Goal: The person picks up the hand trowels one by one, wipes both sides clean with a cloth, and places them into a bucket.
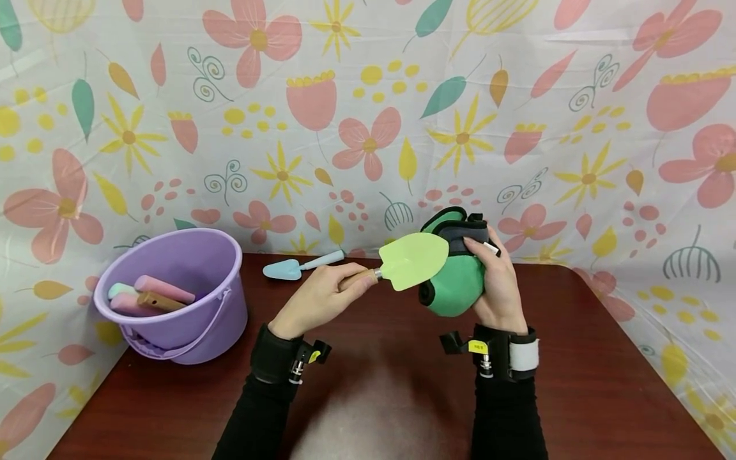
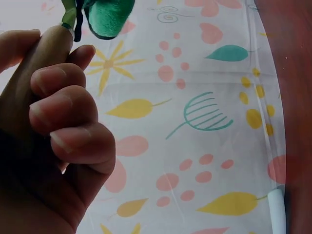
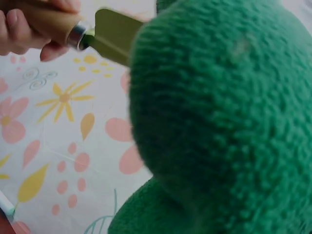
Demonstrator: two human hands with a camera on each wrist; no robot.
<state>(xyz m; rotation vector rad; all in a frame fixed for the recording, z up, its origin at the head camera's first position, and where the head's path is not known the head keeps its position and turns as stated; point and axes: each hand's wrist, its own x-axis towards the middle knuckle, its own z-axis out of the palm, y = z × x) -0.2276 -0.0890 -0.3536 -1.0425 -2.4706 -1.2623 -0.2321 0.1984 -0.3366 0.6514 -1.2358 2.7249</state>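
Note:
My left hand (image 1: 316,297) grips the wooden handle of a hand trowel (image 1: 415,260) with a light green blade. In the left wrist view its fingers curl round the handle (image 2: 53,46). My right hand (image 1: 501,291) holds up a green plush bundle (image 1: 457,287) with black edging and a dark grey fabric part, with the thumb over the grey part. Fuzzy green fabric (image 3: 224,117) fills much of the right wrist view and hides the right fingers. In the head view the trowel blade overlaps the bundle; I cannot tell whether they touch.
On the left of the brown table (image 1: 575,409) stands a purple bucket (image 1: 221,329) holding several things with pink, mint and brown handles. A small light blue trowel (image 1: 283,269) lies near the table's back edge. Behind hangs a floral curtain (image 1: 368,83).

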